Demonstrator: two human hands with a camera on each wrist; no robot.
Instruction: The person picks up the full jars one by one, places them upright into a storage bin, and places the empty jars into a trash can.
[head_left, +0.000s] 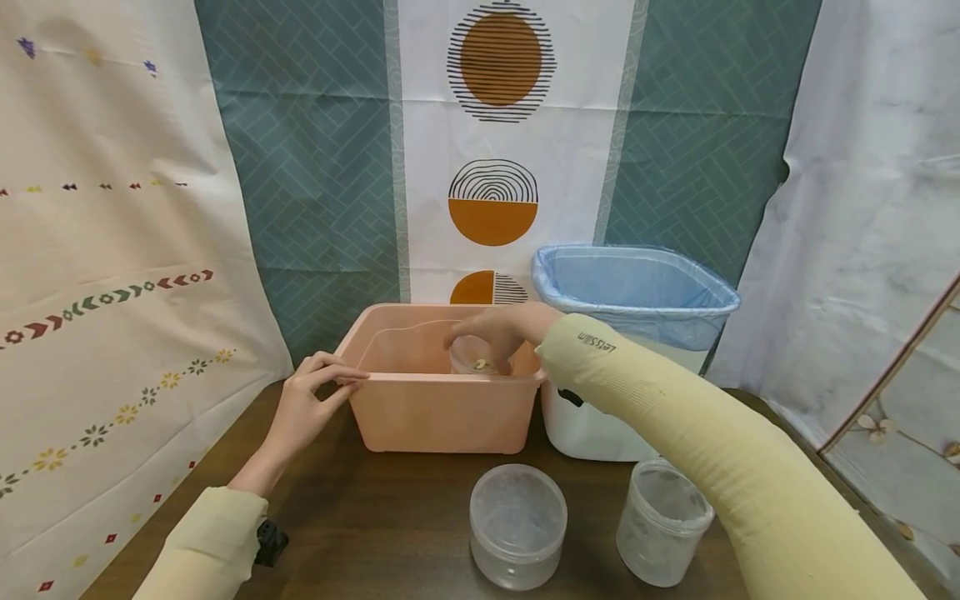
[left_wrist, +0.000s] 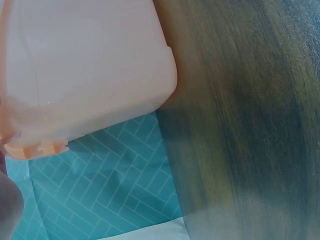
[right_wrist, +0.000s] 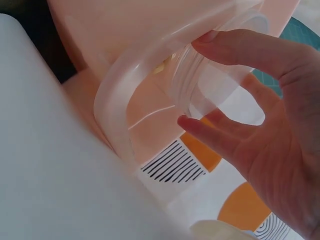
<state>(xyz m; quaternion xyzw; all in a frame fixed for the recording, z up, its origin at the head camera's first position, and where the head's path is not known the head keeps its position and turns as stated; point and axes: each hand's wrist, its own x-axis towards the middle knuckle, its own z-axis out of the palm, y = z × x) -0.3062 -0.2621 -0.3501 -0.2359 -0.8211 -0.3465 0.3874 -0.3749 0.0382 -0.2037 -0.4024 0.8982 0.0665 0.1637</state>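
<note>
Peach plastic bin [head_left: 442, 417] sat on the table [head_left: 390, 517], against the patterned backdrop. Left hand [head_left: 311, 396] had thumb and fingers pinched on its rim at the near left corner. Right hand [head_left: 513, 327] reached in at the right end, thumb and fingers clamped on opposite sides of a clear jar [head_left: 463, 354]. Jar was inside the bin, close to the front wall. Pale bits [head_left: 482, 364] showed there, couldn't tell if in the jar or on the bin floor.

My read on doing it well: light, even squeeze, since thin clear plastic would probably flex and slip if pinched hard. Jar mouth best kept low and well inside the rim, so anything loose stayed in the bin. Left hand needed to steady the corner without leaning on it, else the bin could tip or slide.

Main snag: right sleeve [head_left: 675, 425] crossed in front of the white bin [head_left: 577, 433] with its blue liner [head_left: 675, 329] and came near the taller clear jar [head_left: 651, 546] on the table. Elbow up was the safe choice. Round clear tub [head_left: 517, 529] sat nearer the person, apart from the peach bin, lower risk
</note>
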